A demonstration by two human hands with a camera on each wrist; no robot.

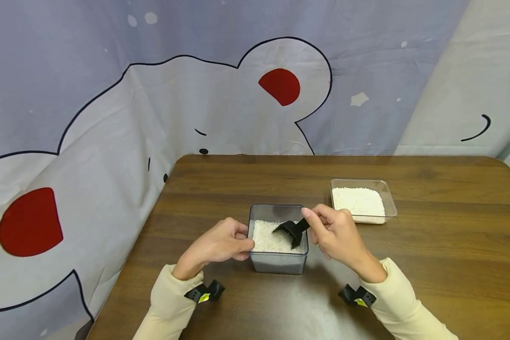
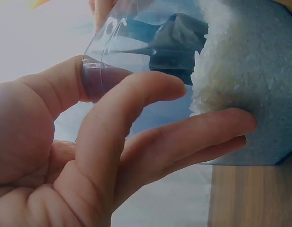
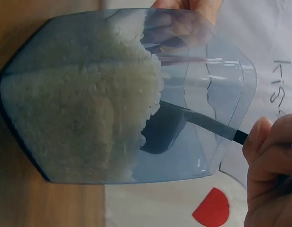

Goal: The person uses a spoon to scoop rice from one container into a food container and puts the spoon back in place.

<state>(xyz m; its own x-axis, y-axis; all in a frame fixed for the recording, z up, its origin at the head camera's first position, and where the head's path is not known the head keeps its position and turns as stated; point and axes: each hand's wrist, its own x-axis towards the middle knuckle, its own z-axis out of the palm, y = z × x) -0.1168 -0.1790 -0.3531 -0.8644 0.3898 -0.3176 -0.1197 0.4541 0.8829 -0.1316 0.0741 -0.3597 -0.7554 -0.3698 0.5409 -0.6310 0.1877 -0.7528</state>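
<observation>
A clear grey-blue plastic container [image 1: 278, 263] stands on the table, part filled with white rice [image 1: 267, 236]. My left hand [image 1: 222, 242] pinches its left wall at the rim. In the left wrist view the thumb [image 2: 103, 80] shows through the wall on the inner side, while the fingers [image 2: 184, 135] lie along the outside. My right hand [image 1: 337, 231] grips the handle of a black scoop [image 1: 294, 231]. The scoop's bowl is tilted and sits at the rice surface inside the container. Through the wall, in the right wrist view, the scoop [image 3: 165, 127] touches the grains.
Behind my right hand, a shallow clear tray [image 1: 389, 203] holds white grains [image 1: 357, 200]. The brown wooden table [image 1: 442, 245] extends around both containers. A printed curtain [image 1: 161, 108] hangs behind the table and along its left side.
</observation>
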